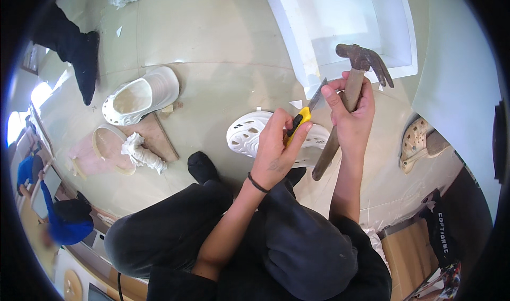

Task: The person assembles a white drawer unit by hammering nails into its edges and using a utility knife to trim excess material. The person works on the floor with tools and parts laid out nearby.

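My left hand (276, 149) is closed around a yellow utility knife (302, 121) with a black slider. Its blade is out and points up and away, the tip close to my right thumb. My right hand (355, 112) grips a claw hammer (329, 151) by its wooden handle, just below the dark, rusty-looking head. The hammer is tilted, its head up and its handle end hanging toward me. Below both hands lies a white slotted shoe (246, 135), partly hidden by my left hand.
Beyond my hands a white box-like frame (297, 30) lies on the tiled floor. To the left are a white clog (141, 96), a wooden board (155, 132), a crumpled cloth (142, 152) and another person's dark-clothed leg (77, 49). A beige clog (415, 142) lies at right.
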`<move>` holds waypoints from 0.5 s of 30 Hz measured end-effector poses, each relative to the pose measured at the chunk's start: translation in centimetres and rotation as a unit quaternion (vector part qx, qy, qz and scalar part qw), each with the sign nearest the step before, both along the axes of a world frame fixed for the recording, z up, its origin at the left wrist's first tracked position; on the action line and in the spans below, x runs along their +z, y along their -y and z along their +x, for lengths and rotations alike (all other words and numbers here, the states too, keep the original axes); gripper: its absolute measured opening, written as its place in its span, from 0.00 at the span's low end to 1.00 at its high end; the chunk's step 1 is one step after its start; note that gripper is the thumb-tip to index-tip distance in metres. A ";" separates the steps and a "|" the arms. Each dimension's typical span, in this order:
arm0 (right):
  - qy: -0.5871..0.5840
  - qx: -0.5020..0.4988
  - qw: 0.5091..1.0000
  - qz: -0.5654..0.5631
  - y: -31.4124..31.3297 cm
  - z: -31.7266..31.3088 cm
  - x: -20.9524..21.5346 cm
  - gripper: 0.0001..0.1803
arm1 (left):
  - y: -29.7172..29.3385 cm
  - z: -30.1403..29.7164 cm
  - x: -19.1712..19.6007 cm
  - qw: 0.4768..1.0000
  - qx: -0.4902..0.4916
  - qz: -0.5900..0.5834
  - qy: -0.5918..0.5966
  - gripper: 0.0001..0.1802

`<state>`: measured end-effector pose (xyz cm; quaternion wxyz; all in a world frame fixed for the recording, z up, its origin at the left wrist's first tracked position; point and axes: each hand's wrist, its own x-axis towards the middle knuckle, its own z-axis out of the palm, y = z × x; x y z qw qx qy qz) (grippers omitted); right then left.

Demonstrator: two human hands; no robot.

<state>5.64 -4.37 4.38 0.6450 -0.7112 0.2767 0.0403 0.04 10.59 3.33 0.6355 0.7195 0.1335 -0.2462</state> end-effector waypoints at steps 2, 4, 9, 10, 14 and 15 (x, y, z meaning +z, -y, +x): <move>-0.007 -0.005 1.000 0.003 -0.1 0.0 0.1 0.27 | 0.2 0.3 0.2 0.999 0.040 -0.015 -0.009 0.17; -0.014 -0.008 1.000 0.008 -0.1 0.0 0.2 0.27 | 0.1 0.5 0.6 0.998 0.054 -0.017 -0.033 0.15; -0.015 -0.016 1.000 0.022 -0.3 0.1 0.3 0.27 | 0.3 1.4 1.2 0.998 -0.001 0.009 0.064 0.15; -0.006 -0.017 1.000 0.022 -0.4 0.1 0.2 0.26 | 0.2 1.5 1.1 0.993 -0.038 0.027 0.109 0.19; 0.011 -0.010 1.000 0.005 -0.3 0.0 0.0 0.26 | 0.3 1.5 1.3 0.996 -0.042 0.017 0.072 0.21; 0.010 -0.008 1.000 0.004 -0.3 0.0 -0.1 0.25 | 0.3 1.5 1.4 0.998 -0.031 0.008 0.049 0.21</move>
